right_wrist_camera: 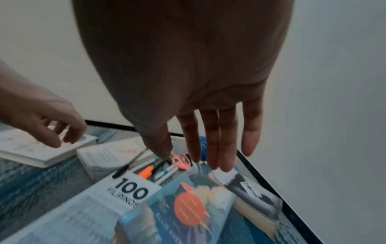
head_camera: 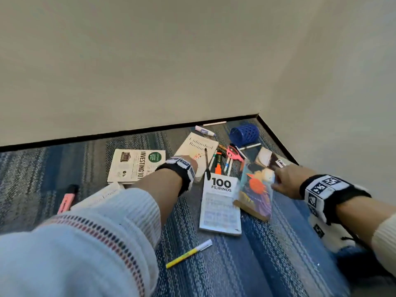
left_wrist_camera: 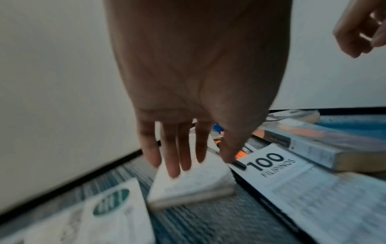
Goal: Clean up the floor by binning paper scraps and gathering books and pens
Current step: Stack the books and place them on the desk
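Note:
Several books lie on the blue carpet: "Investing 101" [head_camera: 137, 166], a white "Unfinished Business" book [head_camera: 199, 146], "100 Filipinos" [head_camera: 220, 204] and a colourful blue book [head_camera: 257, 189] propped on its edge. My left hand [left_wrist_camera: 200, 165] reaches over the white book [left_wrist_camera: 194, 183] with straight fingers and holds nothing; whether it touches the book I cannot tell. My right hand [right_wrist_camera: 194, 160] hovers open over the far end of the colourful book [right_wrist_camera: 188, 206]. A black pen [head_camera: 207, 163], an orange highlighter [head_camera: 218, 168] and pink scissors [head_camera: 232, 153] lie between the books.
A blue mesh pen cup [head_camera: 244, 133] lies tipped in the corner by the wall. A yellow pen [head_camera: 188, 256] lies near me and a pink highlighter [head_camera: 67, 199] at the left. A dark book [head_camera: 267, 159] sits by the right skirting. Another book [head_camera: 100, 196] shows under my left sleeve.

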`<state>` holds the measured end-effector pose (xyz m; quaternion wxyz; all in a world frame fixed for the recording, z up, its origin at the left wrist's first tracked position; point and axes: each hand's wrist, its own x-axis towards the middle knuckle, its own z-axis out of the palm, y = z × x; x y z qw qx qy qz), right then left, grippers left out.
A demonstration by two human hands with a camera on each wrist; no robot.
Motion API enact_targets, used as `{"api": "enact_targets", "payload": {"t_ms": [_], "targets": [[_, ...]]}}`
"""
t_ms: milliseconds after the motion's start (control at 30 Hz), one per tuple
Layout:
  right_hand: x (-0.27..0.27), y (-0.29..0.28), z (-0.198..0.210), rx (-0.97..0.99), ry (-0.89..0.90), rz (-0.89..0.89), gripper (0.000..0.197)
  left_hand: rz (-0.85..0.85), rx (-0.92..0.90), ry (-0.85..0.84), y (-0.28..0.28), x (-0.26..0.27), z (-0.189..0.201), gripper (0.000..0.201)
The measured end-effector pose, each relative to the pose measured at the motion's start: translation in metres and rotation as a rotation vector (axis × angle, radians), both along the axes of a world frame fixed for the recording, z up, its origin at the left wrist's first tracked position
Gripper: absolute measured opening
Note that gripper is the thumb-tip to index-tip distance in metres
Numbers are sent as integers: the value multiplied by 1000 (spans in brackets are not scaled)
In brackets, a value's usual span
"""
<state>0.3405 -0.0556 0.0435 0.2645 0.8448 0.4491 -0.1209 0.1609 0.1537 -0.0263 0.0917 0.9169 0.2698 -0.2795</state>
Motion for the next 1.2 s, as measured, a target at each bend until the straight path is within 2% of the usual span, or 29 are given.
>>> {"api": "enact_targets", "payload": {"t_ms": [33, 100, 200, 300, 400, 500, 567, 667, 733, 800, 900, 967, 1067, 1133, 1200], "targets": [[3, 0, 2, -7, -21, 18, 34, 5, 20, -38, -1, 0, 0, 26], [3, -4, -1, -17, -16, 28, 33, 53, 66, -75, -7, 7, -24, 30], [6, -8, -28, -49, 61, -131, 35, 136, 79, -126, 0, 19, -54, 37], [20, -4, -62, -41, 176, -352, 40, 251, 76, -234, 25, 34, -62, 51], [34, -6, -111, 48, 329, -648, 74, 427, 75, -353, 42, 44, -67, 63], [38, -10, -157, 306, 474, -1020, 112, 511, 37, -363, 51, 50, -93, 87], [38, -11, -171, 373, 514, -1138, 121, 517, 75, -345, 56, 49, -109, 101], [41, -13, -172, 367, 656, -1224, 108, 545, 85, -338, 63, 49, -115, 115], [44, -17, -173, 362, 717, -1287, 100, 566, 52, -265, 67, 53, -113, 123], [63, -35, -201, 446, 759, -1307, 97, 650, 44, -233, 69, 55, -111, 127], [82, -50, -232, 616, 787, -1296, 103, 729, 33, -210, 70, 51, -103, 122], [67, -39, -207, 732, 847, -1326, 91, 789, -57, -299, 68, 42, -101, 111], [38, -16, -156, 879, 889, -1330, 48, 844, -173, -509, 63, 31, -98, 74], [35, -11, -139, 939, 890, -1288, 28, 820, -176, -575, 58, 25, -88, 52], [33, -10, -124, 972, 916, -1242, 20, 787, -118, -624, 50, 18, -71, 41]]}}
